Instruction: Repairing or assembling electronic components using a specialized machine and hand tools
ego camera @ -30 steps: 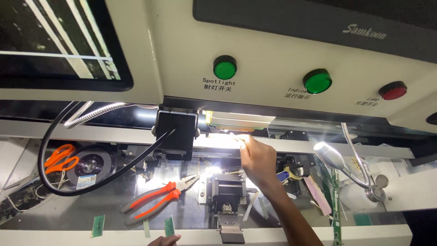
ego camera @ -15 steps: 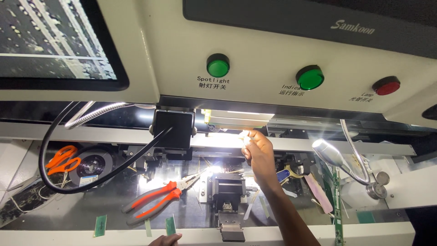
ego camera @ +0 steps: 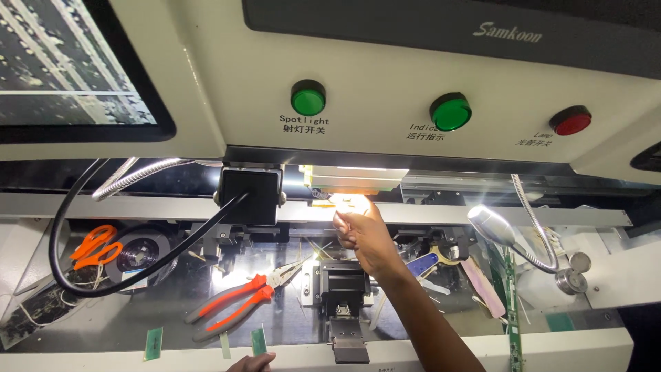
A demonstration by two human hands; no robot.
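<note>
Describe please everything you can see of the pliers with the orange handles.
The pliers lie flat on the grey metal bed of the machine, left of the black block. Two orange and grey handles point down-left, slightly spread; the slim metal nose points up-right, toward the light. No hand touches them; the right hand reaches higher, under the lit unit.

Red-handled pliers, orange scissors (far left), gooseneck lamp, green buttons

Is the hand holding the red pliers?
No, the red pliers lie on the bench, while the right hand reaches up to the bright light.
</note>
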